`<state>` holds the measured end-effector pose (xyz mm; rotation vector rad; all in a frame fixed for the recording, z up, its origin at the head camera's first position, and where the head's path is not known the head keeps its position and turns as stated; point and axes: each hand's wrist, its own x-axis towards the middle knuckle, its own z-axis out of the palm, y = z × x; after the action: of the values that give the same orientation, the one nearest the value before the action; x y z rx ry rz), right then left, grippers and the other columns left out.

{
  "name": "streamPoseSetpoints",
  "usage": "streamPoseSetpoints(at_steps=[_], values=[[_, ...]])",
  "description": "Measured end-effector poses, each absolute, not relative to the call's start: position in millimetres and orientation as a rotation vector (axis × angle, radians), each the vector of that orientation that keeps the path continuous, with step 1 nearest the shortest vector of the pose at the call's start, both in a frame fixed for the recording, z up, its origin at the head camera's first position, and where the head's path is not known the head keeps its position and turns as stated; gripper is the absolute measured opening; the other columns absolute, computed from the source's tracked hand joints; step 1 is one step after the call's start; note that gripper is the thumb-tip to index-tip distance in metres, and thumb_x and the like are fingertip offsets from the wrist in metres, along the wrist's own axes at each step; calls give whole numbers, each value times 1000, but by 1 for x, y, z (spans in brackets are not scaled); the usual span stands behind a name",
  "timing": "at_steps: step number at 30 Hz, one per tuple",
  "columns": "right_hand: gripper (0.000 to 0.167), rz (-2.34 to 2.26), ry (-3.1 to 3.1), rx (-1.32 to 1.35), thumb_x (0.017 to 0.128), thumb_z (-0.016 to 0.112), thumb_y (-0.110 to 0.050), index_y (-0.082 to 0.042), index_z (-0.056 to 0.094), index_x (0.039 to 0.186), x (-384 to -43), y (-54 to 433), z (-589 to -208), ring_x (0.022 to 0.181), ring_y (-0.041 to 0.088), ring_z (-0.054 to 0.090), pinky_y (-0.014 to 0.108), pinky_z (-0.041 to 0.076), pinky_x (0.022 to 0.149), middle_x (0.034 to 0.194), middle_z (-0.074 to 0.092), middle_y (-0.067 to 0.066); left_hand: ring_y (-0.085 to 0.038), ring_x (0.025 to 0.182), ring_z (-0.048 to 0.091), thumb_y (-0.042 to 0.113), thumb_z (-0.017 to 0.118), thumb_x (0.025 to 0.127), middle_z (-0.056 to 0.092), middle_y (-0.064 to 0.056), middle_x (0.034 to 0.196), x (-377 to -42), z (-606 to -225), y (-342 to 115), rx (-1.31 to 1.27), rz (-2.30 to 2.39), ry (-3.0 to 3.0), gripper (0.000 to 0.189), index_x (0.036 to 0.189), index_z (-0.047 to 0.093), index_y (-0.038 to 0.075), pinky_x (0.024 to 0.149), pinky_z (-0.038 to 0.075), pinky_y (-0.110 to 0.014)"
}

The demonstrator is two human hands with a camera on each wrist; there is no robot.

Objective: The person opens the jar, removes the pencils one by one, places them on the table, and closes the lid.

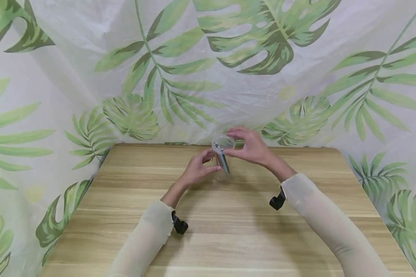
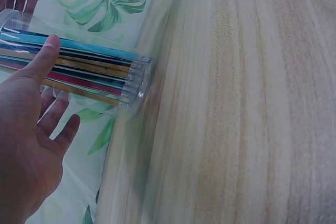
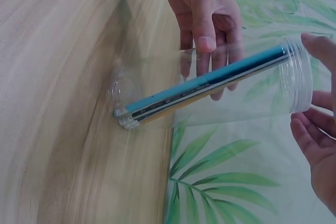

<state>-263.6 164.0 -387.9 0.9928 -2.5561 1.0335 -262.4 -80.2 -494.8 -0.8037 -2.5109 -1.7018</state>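
A clear plastic jar [image 1: 221,176], holding several pencils [image 3: 210,83], is upright near the back edge of the table. The pencils lean inside it; turquoise, dark, yellow and red ones show in the left wrist view. My left hand [image 1: 195,170] holds the jar's side, thumb on the near face and fingers behind. My right hand [image 1: 252,149] grips the jar's top rim [image 3: 300,80] between thumb and fingers. Whether a lid covers the mouth, I cannot tell. Whether the base touches the table is also unclear.
The wood-grain table [image 1: 228,238] extends toward me. Behind it hangs a pale cloth [image 1: 180,100] with green leaf prints, close to the table's back edge. A black wrist camera [image 1: 180,224] is strapped on the left sleeve, another [image 1: 278,200] on the right.
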Motion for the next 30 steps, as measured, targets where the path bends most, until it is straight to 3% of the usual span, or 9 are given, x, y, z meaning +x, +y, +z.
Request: streamPoseSetpoints(at_steps=[12,30], values=[[64,958,-2589,977,83,92,-35,1,71,133,-264,158,-387,128,35,65,50,57,107,139,68,18,-35,135,62,15,90,86,64,-20,144,-263,-493,-82,-817,-1712,-2490,71,147,55,1,117,51,-45],[58,1005,-2548,1169,85,85,-20,3,69,136,-272,162,-387,133,36,62,52,54,111,142,66,17,-36,134,63,13,89,87,64,-22,144,-263,-494,-82,-813,-1700,-2513,72,148,54,-1,117,51,-44]])
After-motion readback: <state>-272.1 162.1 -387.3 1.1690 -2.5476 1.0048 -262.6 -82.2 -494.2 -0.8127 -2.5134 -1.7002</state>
